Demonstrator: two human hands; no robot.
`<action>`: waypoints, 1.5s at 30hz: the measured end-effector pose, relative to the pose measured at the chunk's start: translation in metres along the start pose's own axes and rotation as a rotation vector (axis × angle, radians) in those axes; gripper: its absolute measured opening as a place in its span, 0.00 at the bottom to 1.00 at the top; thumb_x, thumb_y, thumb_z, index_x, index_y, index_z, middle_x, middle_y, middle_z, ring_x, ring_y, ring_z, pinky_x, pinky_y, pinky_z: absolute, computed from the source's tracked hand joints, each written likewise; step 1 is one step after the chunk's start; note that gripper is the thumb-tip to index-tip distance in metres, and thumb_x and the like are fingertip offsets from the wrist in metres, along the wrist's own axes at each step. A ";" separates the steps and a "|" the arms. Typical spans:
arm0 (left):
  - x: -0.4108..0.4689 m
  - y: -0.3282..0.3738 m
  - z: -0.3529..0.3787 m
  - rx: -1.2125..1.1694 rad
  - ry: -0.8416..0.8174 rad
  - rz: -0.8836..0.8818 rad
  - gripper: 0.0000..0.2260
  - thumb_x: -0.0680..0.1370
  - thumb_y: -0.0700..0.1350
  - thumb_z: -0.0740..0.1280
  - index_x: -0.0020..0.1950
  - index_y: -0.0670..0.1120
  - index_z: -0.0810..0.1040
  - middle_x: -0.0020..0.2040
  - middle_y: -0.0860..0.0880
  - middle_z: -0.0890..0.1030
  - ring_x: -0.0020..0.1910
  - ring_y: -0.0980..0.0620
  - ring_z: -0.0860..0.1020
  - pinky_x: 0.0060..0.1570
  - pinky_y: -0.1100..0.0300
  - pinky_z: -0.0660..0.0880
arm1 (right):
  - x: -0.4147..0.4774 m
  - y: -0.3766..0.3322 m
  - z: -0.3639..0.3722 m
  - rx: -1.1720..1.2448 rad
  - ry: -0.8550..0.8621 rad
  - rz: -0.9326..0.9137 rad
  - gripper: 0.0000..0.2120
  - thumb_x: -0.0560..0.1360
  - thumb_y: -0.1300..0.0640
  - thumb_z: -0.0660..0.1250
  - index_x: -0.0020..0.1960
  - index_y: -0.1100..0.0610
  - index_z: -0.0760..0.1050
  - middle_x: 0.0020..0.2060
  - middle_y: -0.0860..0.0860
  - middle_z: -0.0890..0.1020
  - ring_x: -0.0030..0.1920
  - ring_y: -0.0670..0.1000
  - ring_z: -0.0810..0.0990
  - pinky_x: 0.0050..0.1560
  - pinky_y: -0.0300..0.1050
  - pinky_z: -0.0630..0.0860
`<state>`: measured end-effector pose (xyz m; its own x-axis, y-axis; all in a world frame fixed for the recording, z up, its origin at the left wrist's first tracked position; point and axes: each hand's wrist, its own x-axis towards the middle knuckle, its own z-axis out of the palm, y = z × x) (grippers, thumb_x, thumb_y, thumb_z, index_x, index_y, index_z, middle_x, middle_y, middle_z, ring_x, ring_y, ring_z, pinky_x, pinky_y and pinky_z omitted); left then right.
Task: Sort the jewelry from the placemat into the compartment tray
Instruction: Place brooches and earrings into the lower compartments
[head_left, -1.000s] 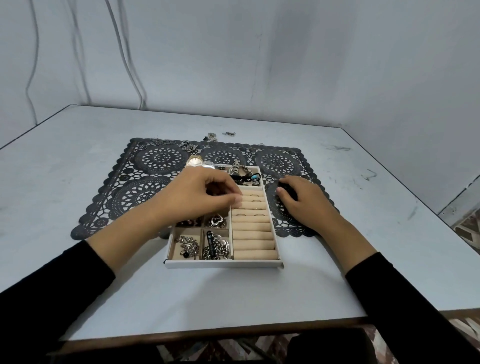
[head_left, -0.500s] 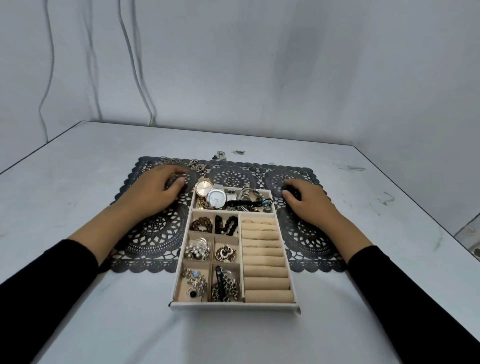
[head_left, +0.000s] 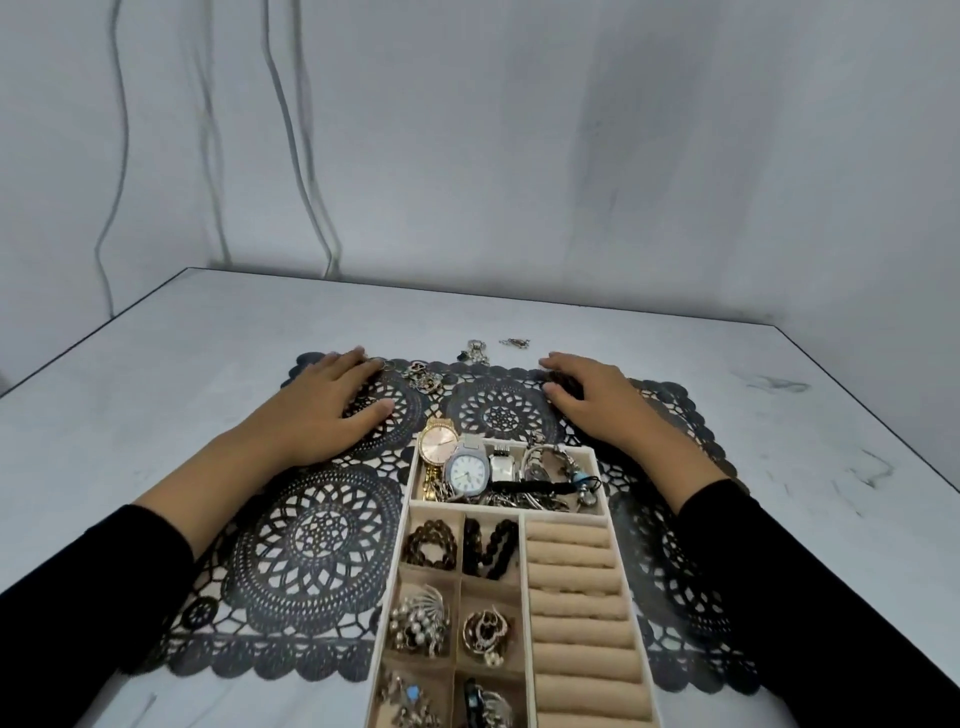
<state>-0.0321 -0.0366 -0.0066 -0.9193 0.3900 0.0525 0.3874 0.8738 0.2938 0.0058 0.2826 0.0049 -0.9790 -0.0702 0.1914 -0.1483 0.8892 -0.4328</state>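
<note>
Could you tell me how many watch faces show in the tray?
3, all in the tray's far compartment: gold watch leftmost, silver watch beside it, small rectangular watch next. Others may be hidden.

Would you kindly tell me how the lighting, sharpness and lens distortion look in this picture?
Head view: soft, even light, faint shadows under the left hand and right hand; head view: wide-angle stretch enlarges the compartment tray, cropped at the bottom; head view: small jewelry beyond the placemat is too soft to identify.

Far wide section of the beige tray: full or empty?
Full. Far section of the beige compartment tray holds a gold round watch, a silver square watch and tangled bracelets.
</note>
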 end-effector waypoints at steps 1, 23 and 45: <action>0.003 -0.002 0.000 0.006 -0.011 0.012 0.34 0.77 0.70 0.52 0.79 0.57 0.54 0.81 0.54 0.51 0.79 0.50 0.49 0.77 0.51 0.48 | 0.006 -0.001 0.002 0.020 -0.004 -0.021 0.19 0.79 0.53 0.63 0.68 0.52 0.71 0.68 0.48 0.73 0.68 0.49 0.70 0.67 0.40 0.63; 0.040 -0.012 -0.009 -0.134 0.083 0.307 0.24 0.76 0.66 0.53 0.65 0.59 0.77 0.65 0.63 0.75 0.69 0.61 0.70 0.69 0.51 0.69 | 0.066 -0.040 0.027 0.130 -0.240 -0.404 0.12 0.76 0.54 0.68 0.58 0.45 0.80 0.62 0.44 0.78 0.63 0.41 0.74 0.65 0.36 0.67; 0.051 -0.006 -0.003 -0.207 0.140 0.273 0.11 0.81 0.51 0.64 0.61 0.53 0.81 0.59 0.60 0.80 0.58 0.62 0.75 0.54 0.75 0.64 | 0.058 -0.028 0.014 0.231 -0.195 -0.249 0.08 0.74 0.56 0.71 0.53 0.52 0.80 0.52 0.46 0.82 0.55 0.44 0.78 0.63 0.47 0.72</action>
<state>-0.0820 -0.0229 -0.0024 -0.7899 0.5447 0.2817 0.6110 0.6601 0.4371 -0.0485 0.2473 0.0154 -0.9141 -0.3750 0.1543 -0.3903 0.7106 -0.5854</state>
